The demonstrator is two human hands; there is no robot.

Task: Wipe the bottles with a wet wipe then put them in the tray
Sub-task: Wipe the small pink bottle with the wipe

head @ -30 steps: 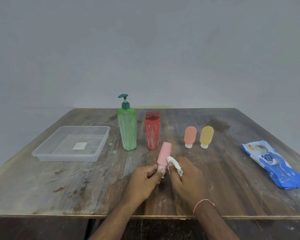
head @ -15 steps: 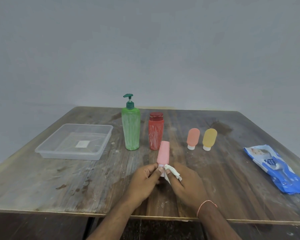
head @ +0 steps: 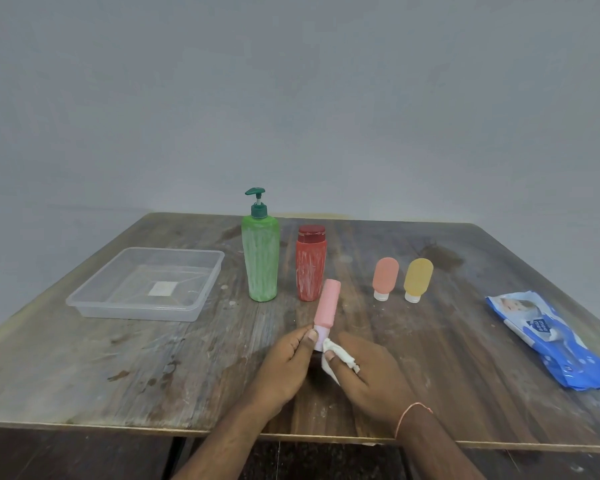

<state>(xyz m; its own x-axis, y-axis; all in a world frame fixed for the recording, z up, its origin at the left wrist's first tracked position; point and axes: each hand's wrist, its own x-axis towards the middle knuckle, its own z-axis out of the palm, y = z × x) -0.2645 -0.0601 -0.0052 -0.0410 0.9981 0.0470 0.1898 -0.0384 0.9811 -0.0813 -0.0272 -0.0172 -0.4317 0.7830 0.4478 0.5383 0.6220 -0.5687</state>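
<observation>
I see L hand (head: pixel 284 365) fingers pinching small pink plastic bottle (head: pixel 327 304) at its cap end, tilted above wooden desk (head: pixel 118 368). R hand (head: pixel 371 375) fingers clamp crumpled white wet wipe (head: pixel 336 358) against cap. Clear plastic tray (head: pixel 201 299) sits far left.

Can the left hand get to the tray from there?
Probably yes. The tray sits off to the left hand's side with only bare table between, though that hand now holds the pink bottle.

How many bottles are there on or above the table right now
5. Four stand in a row on the table: green pump bottle, red bottle, orange bottle, yellow bottle. The pink bottle is held by the left hand. None seem hidden.
</observation>
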